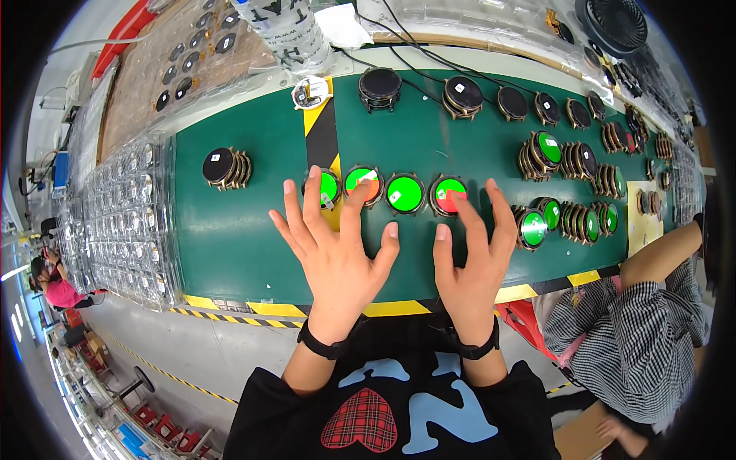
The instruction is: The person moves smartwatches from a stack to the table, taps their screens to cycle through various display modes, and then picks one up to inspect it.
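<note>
Four round watch heads lie in a row on the green mat in front of me. My left hand (337,257) is open, its fingers spread over the two left ones. Its index fingertip touches the second watch head (356,178), whose screen is part green, part orange-red. Other fingers partly cover the leftmost watch head (330,184), lit green. The third watch head (406,189), green with a small white label, sits between my hands. My right hand (477,264) is also open, index finger on the fourth watch head (448,185), green and red.
A stack of dark watch heads (222,166) stands at left. Several more stacks, some with lit green screens (533,228), fill the right. Clear plastic trays (123,222) line the left edge. A person in a checked garment (621,337) sits at right.
</note>
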A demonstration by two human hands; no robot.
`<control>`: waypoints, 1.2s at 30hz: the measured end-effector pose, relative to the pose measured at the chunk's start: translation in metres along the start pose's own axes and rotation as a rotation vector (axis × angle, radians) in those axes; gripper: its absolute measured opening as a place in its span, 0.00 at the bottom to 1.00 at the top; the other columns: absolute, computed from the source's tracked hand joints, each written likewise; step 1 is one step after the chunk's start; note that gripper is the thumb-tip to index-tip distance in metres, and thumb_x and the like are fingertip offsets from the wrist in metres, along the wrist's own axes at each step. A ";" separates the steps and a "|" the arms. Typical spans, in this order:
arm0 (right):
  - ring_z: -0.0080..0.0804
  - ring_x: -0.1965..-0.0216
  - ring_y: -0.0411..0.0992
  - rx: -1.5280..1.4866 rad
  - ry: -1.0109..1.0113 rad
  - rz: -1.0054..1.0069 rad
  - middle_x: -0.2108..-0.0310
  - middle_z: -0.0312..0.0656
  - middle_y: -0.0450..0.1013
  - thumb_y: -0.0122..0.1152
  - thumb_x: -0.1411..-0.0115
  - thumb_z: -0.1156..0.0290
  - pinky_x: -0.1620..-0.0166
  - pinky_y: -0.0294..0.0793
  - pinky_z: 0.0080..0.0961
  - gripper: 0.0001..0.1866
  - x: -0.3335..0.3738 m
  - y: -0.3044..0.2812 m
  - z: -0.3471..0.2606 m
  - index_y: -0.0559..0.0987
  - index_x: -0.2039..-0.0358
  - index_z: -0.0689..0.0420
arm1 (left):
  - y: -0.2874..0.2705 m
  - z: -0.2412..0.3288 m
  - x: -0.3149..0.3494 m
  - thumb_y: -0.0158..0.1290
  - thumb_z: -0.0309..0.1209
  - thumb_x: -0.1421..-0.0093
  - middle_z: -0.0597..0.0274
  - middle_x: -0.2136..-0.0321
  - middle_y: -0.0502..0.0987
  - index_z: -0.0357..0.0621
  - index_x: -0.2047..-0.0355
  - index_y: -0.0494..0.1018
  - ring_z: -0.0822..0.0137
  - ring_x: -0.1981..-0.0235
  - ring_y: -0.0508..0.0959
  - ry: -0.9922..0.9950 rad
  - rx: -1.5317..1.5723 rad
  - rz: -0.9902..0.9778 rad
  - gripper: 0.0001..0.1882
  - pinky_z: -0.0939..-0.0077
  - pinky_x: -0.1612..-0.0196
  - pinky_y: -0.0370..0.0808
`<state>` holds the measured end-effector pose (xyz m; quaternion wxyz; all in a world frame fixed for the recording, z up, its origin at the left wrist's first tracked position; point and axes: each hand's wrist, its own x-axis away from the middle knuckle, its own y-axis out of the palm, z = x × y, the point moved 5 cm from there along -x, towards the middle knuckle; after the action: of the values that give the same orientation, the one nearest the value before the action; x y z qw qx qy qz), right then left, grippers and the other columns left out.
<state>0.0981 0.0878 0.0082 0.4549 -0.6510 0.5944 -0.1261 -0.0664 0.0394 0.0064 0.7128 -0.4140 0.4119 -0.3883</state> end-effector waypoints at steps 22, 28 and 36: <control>0.57 0.37 0.65 0.001 -0.039 0.025 0.37 0.55 0.64 0.63 0.42 0.74 0.38 0.65 0.48 0.19 0.003 -0.002 -0.002 0.80 0.48 0.57 | -0.002 0.001 0.005 0.58 0.44 0.39 0.43 0.31 0.53 0.48 0.43 0.71 0.36 0.27 0.45 0.045 -0.044 -0.011 0.26 0.32 0.29 0.38; 0.56 0.40 0.67 -0.045 0.013 0.045 0.38 0.55 0.66 0.61 0.41 0.75 0.40 0.67 0.47 0.20 0.006 -0.003 0.002 0.78 0.46 0.61 | -0.004 0.005 0.004 0.58 0.44 0.39 0.44 0.31 0.52 0.49 0.42 0.71 0.36 0.27 0.45 0.079 -0.053 -0.006 0.27 0.31 0.29 0.38; 0.56 0.42 0.68 -0.082 0.043 0.073 0.39 0.55 0.66 0.61 0.40 0.76 0.41 0.69 0.45 0.22 0.005 -0.004 0.003 0.76 0.45 0.63 | -0.002 -0.001 0.006 0.58 0.46 0.40 0.44 0.31 0.54 0.52 0.41 0.70 0.37 0.28 0.46 0.054 0.038 0.051 0.28 0.30 0.30 0.38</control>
<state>0.1040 0.0841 0.0074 0.4192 -0.6440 0.6322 -0.0991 -0.0660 0.0328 0.0065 0.7188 -0.3790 0.4341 -0.3888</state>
